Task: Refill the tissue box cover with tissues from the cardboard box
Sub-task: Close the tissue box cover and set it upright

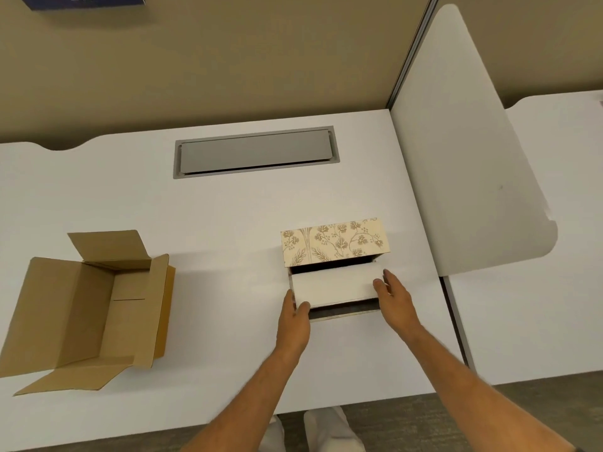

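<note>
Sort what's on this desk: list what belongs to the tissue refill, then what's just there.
Job: tissue box cover, tissue stack, cardboard box, left hand, right hand.
Just there: grey cable hatch, white divider panel, blue sign.

It was an office cubicle: beyond the hands, a white laminate desk carried a grey metal cable-tray flap, backed by tan fabric partition panels.

White tissues inside floral cover
</note>
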Action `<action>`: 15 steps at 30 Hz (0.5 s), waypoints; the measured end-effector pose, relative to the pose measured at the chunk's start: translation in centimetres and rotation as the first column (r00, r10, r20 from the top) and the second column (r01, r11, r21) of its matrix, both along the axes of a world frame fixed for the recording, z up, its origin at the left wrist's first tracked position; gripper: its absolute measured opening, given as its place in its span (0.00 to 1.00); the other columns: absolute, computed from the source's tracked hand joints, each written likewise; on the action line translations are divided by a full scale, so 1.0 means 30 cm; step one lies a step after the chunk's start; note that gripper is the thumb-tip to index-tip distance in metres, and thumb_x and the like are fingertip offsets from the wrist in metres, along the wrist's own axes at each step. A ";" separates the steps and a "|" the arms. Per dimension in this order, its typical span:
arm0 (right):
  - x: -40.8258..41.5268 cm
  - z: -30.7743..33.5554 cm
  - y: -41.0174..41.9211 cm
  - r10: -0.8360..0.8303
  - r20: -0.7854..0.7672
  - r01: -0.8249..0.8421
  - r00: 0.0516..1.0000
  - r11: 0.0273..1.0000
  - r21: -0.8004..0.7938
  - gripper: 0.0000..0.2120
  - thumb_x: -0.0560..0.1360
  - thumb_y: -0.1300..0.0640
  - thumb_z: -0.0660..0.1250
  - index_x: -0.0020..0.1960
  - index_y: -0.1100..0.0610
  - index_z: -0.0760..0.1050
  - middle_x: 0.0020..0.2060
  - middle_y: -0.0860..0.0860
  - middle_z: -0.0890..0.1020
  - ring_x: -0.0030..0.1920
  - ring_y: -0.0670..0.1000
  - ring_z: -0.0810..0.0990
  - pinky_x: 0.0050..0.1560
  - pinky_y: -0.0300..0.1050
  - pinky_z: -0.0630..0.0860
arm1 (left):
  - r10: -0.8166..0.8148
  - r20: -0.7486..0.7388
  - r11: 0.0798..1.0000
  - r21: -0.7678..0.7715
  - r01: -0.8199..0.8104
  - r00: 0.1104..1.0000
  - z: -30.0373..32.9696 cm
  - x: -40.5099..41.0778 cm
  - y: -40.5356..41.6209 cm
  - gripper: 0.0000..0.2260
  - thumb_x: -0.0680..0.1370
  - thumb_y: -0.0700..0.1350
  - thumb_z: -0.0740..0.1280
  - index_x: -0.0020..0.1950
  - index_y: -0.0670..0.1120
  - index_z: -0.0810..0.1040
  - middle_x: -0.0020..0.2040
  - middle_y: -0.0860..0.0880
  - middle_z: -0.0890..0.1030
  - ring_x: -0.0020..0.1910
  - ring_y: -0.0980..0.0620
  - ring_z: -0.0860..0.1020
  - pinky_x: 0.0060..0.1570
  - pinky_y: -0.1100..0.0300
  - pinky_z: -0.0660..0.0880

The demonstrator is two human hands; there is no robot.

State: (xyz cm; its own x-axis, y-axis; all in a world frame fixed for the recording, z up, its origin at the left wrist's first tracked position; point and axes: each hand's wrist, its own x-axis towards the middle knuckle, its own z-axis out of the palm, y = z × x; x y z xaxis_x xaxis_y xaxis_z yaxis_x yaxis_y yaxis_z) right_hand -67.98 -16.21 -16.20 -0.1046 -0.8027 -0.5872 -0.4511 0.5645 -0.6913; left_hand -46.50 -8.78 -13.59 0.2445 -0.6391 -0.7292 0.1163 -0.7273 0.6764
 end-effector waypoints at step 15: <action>-0.029 0.161 -0.295 -0.114 -0.102 0.079 0.988 0.952 -0.296 0.13 0.79 0.57 0.65 0.60 0.61 0.81 0.56 0.56 0.84 0.53 0.55 0.82 0.57 0.54 0.80 | 0.178 0.231 0.967 -0.222 -0.127 0.957 0.108 0.132 -0.257 0.12 0.81 0.42 0.62 0.44 0.58 0.78 0.43 0.62 0.78 0.42 0.59 0.74 0.45 0.66 0.71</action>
